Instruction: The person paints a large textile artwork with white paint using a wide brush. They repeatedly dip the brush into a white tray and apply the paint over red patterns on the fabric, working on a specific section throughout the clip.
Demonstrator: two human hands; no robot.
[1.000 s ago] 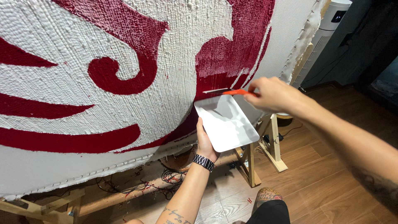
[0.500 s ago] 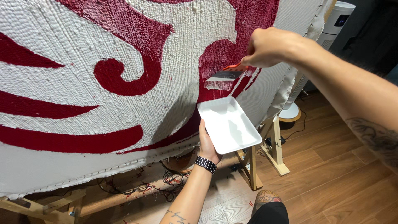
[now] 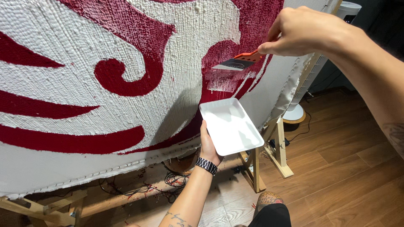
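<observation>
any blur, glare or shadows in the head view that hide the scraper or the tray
Head view: sharp overall; the scraper blade reads clearly against the red and white tufted cloth; the white tray is bright with soft shadows across it; a grey shadow falls on the cloth left of the tray.

The right hand (image 3: 309, 31) pinches an orange-handled scraper (image 3: 239, 62), its blade flat against the red-and-white tufted rug (image 3: 105, 84) stretched on a wooden frame (image 3: 269, 155). Just below, the left hand (image 3: 209, 145), with a metal wristwatch (image 3: 206, 165), holds a white rectangular tray (image 3: 230, 125) tilted near the rug. A white fan (image 3: 303, 90) stands far right.
</observation>
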